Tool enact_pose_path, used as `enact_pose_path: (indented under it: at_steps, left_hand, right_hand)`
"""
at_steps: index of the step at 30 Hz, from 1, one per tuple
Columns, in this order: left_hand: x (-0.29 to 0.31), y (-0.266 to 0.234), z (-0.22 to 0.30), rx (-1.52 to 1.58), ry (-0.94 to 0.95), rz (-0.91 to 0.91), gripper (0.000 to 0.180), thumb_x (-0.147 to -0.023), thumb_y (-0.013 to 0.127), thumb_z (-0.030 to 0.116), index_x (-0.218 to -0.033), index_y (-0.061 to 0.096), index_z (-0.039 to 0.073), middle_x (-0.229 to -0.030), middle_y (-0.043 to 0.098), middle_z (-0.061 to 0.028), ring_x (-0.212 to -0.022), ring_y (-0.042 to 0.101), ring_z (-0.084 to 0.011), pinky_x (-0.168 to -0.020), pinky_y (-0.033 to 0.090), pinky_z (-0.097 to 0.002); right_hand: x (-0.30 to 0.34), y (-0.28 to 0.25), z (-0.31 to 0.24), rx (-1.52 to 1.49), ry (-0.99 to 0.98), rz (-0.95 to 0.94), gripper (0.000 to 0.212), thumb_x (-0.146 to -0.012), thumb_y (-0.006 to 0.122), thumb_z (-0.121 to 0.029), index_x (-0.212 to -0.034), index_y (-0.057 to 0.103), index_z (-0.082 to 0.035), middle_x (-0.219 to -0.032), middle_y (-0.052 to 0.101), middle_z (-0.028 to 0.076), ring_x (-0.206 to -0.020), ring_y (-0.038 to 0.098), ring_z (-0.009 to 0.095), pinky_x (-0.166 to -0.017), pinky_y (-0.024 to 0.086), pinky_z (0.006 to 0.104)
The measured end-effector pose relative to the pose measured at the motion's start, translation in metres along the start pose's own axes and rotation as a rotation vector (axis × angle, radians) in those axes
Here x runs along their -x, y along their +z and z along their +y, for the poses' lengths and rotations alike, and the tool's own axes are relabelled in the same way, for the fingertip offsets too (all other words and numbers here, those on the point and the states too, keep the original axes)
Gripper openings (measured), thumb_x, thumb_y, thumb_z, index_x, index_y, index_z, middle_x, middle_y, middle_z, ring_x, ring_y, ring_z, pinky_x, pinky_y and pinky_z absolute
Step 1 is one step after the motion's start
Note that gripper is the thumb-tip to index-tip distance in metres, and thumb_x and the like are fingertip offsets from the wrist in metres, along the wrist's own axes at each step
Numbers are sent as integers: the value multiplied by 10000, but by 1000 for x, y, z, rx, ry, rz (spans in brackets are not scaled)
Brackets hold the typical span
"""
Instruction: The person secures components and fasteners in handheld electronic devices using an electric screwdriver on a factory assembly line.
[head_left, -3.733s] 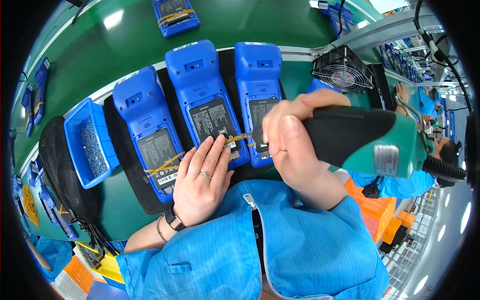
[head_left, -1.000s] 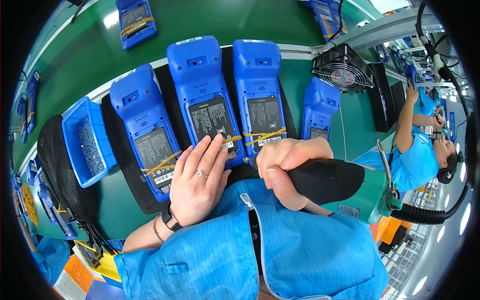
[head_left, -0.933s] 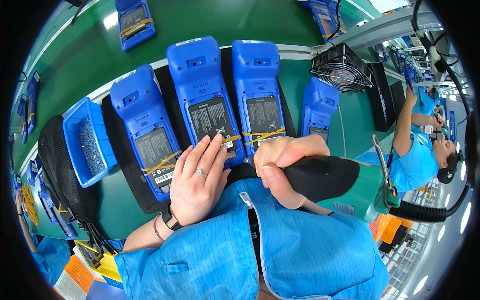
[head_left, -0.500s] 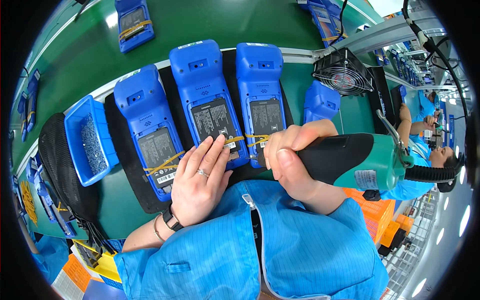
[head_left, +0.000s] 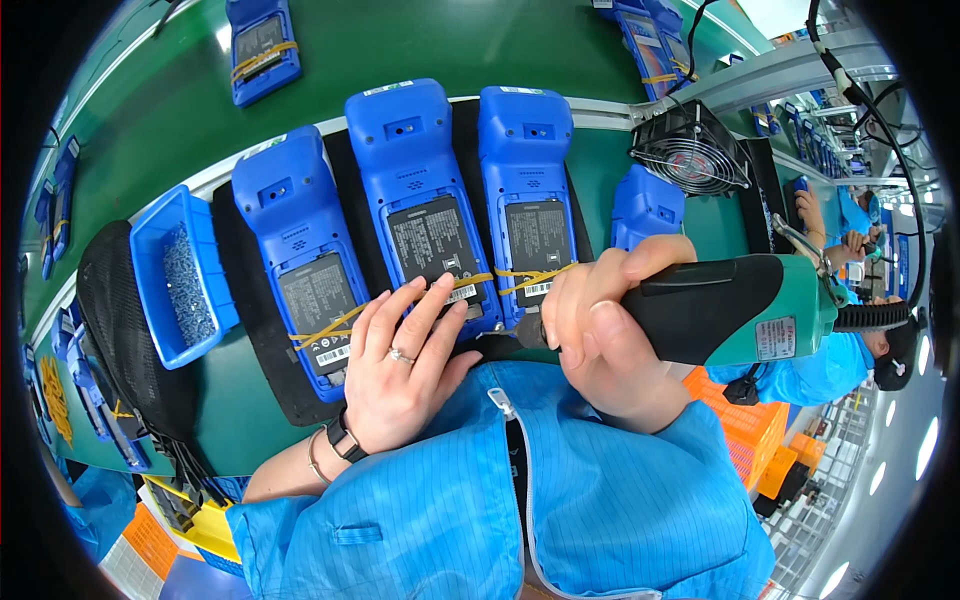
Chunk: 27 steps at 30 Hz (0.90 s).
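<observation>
Three blue handheld terminals lie face down side by side: a left one (head_left: 280, 195), a middle one (head_left: 402, 135) and a right one (head_left: 525, 130). Each shows a black battery and has a yellow rubber band across its lower part. My left hand (head_left: 405, 375), fingers stretched out, rests flat over the lower end of the middle terminal. Wrapped around a green and black electric screwdriver (head_left: 735, 310), my right hand (head_left: 620, 325) is closed. The bit points left, at the lower right corner of the middle terminal; whether it touches there I cannot tell.
A blue bin (head_left: 185, 285) of small screws stands at the left, beside a black mesh bag (head_left: 130, 340). A fan (head_left: 690, 160) and another blue terminal (head_left: 648, 208) are at the right. More terminals lie beyond the metal rail. Co-workers (head_left: 855, 340) sit far right.
My right hand and the screwdriver have shifted to the right, so more of the bit shows. My left hand stays on the middle terminal. The terminals appear slightly farther right in view.
</observation>
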<state>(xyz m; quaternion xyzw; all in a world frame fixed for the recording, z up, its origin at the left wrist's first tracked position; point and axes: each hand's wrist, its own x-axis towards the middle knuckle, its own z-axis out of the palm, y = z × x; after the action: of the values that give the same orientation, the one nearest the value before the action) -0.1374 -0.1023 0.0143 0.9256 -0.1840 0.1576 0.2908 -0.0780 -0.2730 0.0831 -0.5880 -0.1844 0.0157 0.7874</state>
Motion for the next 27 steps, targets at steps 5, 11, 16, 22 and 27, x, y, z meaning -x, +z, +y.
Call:
enact_pose_path:
  at_steps: [5,11,16,22,27]
  left_hand:
    - [1,2,-3,60,35,61,354,-647,753,165,-957,637,41,-1213,568,-106,-1101,531,-290,-898,442,-447]
    - [1,1,-4,101,62,77,219,-643,745,101,-817,628,37,-1164,591,-112,-1080,545,-290,-898,445,-455]
    - [0,-1,-2,117,19,44,203,-635,743,88,-790,623,34,-1163,591,-113,-1082,544,-288,-917,433,-453]
    - [0,-1,-3,123,42,39,194,-625,741,75,-763,609,40,-1155,595,-109,-1078,547,-280,-924,429,-451]
    - [2,1,-3,104,62,90,196,-630,740,83,-765,608,33,-1098,614,-108,-968,577,-257,-822,462,-399]
  right_hand:
    - [2,3,0,80,82,-166,312,-835,584,-33,-1083,402,-85,-655,500,41,-492,490,141,-501,408,313]
    - [-1,7,8,-51,18,-196,310,-842,571,-31,-1095,403,-95,-647,499,36,-493,494,139,-504,411,305]
    - [2,8,11,-75,27,-167,309,-853,565,-45,-1102,392,-107,-640,481,23,-487,487,132,-507,413,298]
    - [0,7,6,-64,40,-170,306,-861,562,-59,-1106,387,-113,-639,473,17,-495,487,129,-520,415,297]
    - [0,10,4,-64,7,-37,299,-863,560,-75,-1109,396,-116,-640,453,6,-491,457,120,-511,390,287]
